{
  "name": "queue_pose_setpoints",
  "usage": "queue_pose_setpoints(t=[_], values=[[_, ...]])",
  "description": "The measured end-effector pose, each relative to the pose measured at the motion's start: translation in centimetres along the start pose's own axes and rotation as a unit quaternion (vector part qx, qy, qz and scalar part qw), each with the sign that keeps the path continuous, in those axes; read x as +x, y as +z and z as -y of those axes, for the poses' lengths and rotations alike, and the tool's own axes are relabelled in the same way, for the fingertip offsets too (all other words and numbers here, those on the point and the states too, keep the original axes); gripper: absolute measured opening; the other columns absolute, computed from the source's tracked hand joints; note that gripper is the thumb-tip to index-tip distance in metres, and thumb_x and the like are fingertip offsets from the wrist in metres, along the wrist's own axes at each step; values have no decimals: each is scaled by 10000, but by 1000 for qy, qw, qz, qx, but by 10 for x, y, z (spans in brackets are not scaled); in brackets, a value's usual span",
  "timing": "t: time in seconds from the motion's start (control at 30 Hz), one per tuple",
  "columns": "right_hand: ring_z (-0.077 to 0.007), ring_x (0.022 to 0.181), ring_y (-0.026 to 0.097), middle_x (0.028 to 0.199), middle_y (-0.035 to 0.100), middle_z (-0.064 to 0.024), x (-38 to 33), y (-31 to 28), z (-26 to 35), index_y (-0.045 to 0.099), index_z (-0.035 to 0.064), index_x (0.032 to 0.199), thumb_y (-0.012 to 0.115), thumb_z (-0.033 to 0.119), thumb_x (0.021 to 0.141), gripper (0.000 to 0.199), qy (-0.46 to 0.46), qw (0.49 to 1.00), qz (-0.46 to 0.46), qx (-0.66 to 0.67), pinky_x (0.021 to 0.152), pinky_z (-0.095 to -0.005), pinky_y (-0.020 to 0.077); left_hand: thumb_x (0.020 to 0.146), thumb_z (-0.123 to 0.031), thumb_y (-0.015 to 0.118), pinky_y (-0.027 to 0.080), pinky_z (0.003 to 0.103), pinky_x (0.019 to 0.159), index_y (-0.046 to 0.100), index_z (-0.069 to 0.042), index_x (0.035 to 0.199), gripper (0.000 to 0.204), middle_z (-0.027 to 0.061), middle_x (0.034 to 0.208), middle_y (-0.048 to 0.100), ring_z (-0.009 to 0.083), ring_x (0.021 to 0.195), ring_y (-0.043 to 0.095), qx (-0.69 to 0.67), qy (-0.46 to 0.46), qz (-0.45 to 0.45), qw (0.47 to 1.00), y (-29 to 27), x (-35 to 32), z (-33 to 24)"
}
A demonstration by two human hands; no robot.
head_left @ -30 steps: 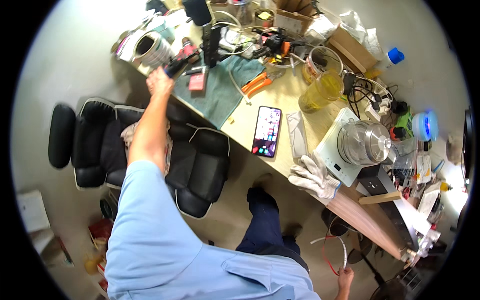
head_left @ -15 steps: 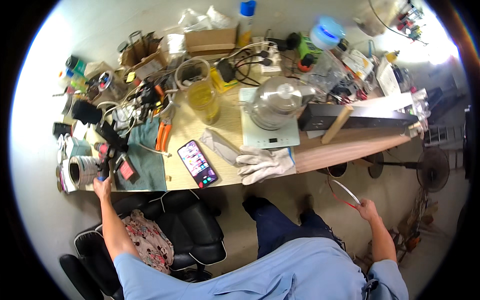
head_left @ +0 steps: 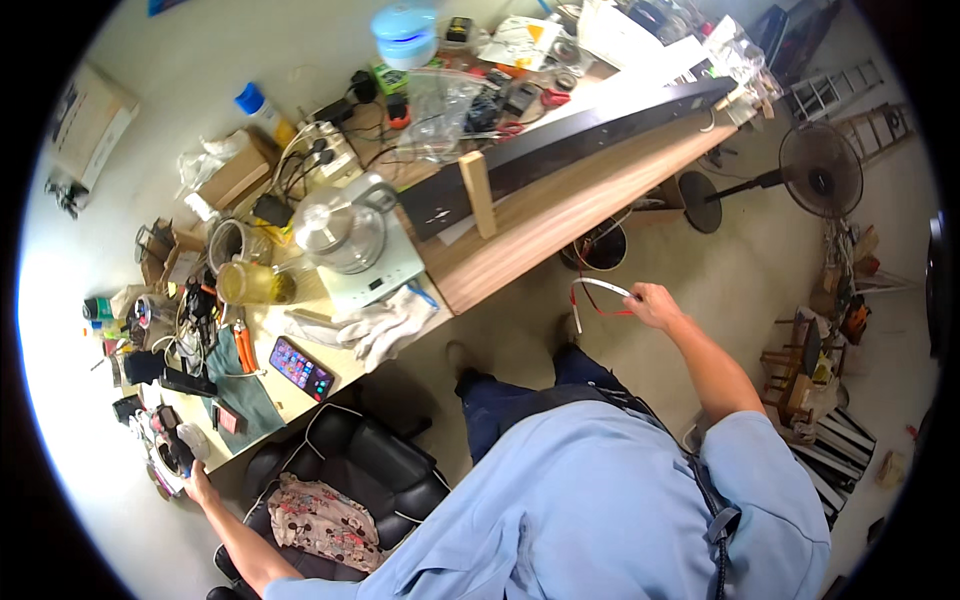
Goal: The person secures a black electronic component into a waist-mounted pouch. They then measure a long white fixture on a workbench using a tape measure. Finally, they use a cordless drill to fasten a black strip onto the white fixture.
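Two bare hands are in view, well apart, one at each side of the long wooden workbench. At the bench's far left end, the left hand reaches up from the lower edge and meets a dark, rounded tool lying at the bench corner; the fingers appear curled about its lower part, though the grip is too small to confirm. Just right of that tool, on the bench, lies a green mat with a small pink block on it. Right of the mat, a smartphone lies flat with its screen lit, near the bench's front edge. A black office chair stands below that edge, a patterned cloth draped on its seat. Further right on the bench, a pair of white work gloves lies at the front edge, touching a white scale-like base carrying a steel pot with lid. A long black bar runs along the bench's right half. Off the bench's front edge, over the floor, the right hand is closed around a bundle of thin white and red wires, which curve leftward from the fist. A pedestal fan stands beyond the bench's right end.
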State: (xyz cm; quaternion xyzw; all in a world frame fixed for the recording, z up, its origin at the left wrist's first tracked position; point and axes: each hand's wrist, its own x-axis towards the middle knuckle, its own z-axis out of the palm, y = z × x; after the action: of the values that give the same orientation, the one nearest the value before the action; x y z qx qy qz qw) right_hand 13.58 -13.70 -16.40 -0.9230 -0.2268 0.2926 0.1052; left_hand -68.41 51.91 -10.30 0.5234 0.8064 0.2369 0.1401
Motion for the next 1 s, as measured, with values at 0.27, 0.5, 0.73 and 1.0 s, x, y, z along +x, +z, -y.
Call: queue_pose_setpoints(t=[0.27,0.5,0.73,1.0], values=[[-243,660,604,743,647,-162,7,-77,-52,705,22,1017,667,303,936,295,-128,974,28,184,647,-376,495,855,-87,763,557,307,805,627,39,1075,288,69,973,637,161,872,622,-389,-3,85,917,-31,-257,-77],[-77,824,562,927,701,6,10,-173,-75,727,31,1072,664,163,953,188,-220,840,206,452,745,-266,466,926,-36,677,472,410,1110,538,90,1316,433,172,1295,618,283,1216,601,-585,4,188,789,41,-550,-200],[-167,1078,666,1105,737,-97,118,-226,-20,710,11,1109,630,14,992,142,-407,663,109,619,1009,-332,513,869,-82,718,468,432,1109,535,35,1340,519,176,1284,612,292,1231,594,-589,87,326,734,90,-692,-353],[-154,884,667,1021,743,-94,229,-245,36,697,17,1151,644,58,996,168,-331,652,11,682,825,-310,556,835,-67,716,467,466,1086,547,-24,1324,519,97,1284,555,273,1243,573,-567,187,382,706,149,-717,-457]])
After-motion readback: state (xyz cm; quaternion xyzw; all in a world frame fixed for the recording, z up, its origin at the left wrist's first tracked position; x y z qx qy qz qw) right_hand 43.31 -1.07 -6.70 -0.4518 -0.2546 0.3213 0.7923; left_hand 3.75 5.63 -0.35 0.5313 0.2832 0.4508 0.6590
